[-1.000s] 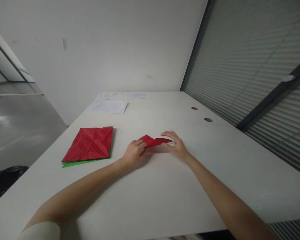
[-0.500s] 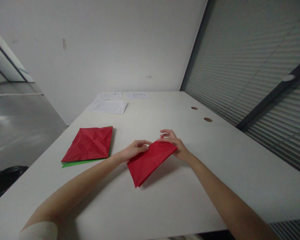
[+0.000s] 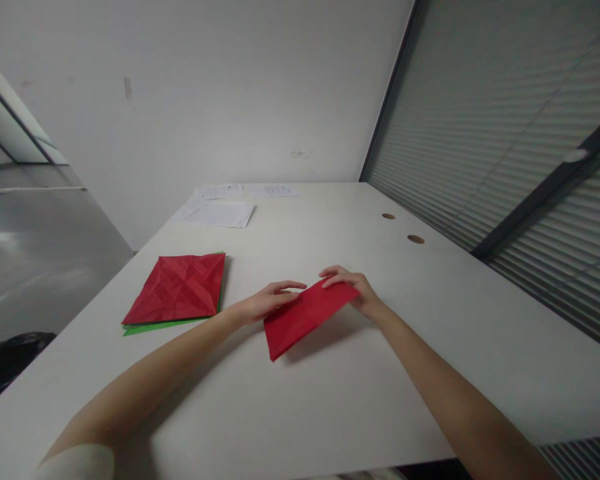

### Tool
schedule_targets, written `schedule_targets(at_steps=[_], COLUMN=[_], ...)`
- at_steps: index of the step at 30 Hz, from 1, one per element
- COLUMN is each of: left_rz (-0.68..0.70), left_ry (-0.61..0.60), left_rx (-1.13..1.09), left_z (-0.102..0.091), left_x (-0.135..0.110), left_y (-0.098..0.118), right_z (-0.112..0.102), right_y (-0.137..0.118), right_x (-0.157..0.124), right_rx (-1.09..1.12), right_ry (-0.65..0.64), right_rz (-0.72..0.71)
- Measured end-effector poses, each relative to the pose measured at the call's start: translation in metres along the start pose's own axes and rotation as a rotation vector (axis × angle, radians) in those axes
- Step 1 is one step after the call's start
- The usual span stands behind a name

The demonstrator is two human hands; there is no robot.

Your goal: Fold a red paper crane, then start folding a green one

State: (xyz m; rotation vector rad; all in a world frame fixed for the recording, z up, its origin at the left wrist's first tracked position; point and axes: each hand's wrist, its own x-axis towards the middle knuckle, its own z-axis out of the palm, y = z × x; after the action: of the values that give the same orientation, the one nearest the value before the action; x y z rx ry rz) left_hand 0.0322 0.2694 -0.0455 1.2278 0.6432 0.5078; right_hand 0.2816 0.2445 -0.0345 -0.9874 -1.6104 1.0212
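Note:
A folded sheet of red paper (image 3: 307, 317) is held between my two hands, tilted over the white table (image 3: 260, 427), its near edge casting a shadow. My left hand (image 3: 270, 301) grips its upper left edge, thumb on the face that I see and fingers behind. At its upper right corner, my right hand (image 3: 353, 288) is closed on the paper, with fingers bent over the top edge. To the left lies a creased red sheet (image 3: 183, 287) on top of green paper (image 3: 165, 326), apart from both hands.
White printed papers (image 3: 220, 213) lie at the table's far left, by the wall. Two round holes (image 3: 416, 239) pierce the tabletop on the right, near the window blinds (image 3: 485, 153). A black plastic bag (image 3: 13, 360) stands beyond the left edge.
The red paper in my hands has shifted slightly right, and its lower corner has risen, with its layers closer together. My right hand's fingers have come down onto the top edge.

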Motion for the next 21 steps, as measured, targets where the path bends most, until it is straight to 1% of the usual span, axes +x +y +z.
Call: schedule_targets(at_steps=[2, 6, 8, 10, 12, 14, 16, 19, 21], left_rz=[-0.01, 0.008, 0.031, 0.061, 0.096, 0.119, 0.127, 0.137, 0.175], left_ry=[0.03, 0.0, 0.011, 0.08, 0.168, 0.226, 0.252, 0.267, 0.312], left_rx=[-0.049, -0.1, -0.105, -0.135, -0.185, -0.229, -0.249, -0.226, -0.137], left_z=[0.003, 0.007, 0.007, 0.007, 0.007, 0.006, 0.006, 0.006, 0.004], left_x=[0.001, 0.003, 0.003, 0.004, 0.005, 0.006, 0.008, 0.011, 0.013], left_y=[-0.002, -0.008, -0.01, -0.011, -0.011, -0.011, -0.013, -0.018, -0.021], right_z=[0.0, 0.006, 0.011, 0.016, 0.018, 0.019, 0.019, 0.018, 0.017], right_y=[-0.001, 0.006, 0.01, 0.012, 0.014, 0.014, 0.014, 0.016, 0.019], right_x=[-0.001, -0.001, 0.0, 0.001, 0.0, -0.001, -0.003, -0.005, -0.005], right_rx=[0.029, 0.019, 0.043, 0.131, 0.264, 0.365, 0.383, 0.328, 0.272], right_ry=[-0.032, -0.078, -0.053, 0.025, 0.055, 0.014, -0.05, -0.084, -0.107], right_rz=[0.043, 0.097, 0.105, 0.129, 0.203, 0.298, 0.367, 0.376, 0.358])
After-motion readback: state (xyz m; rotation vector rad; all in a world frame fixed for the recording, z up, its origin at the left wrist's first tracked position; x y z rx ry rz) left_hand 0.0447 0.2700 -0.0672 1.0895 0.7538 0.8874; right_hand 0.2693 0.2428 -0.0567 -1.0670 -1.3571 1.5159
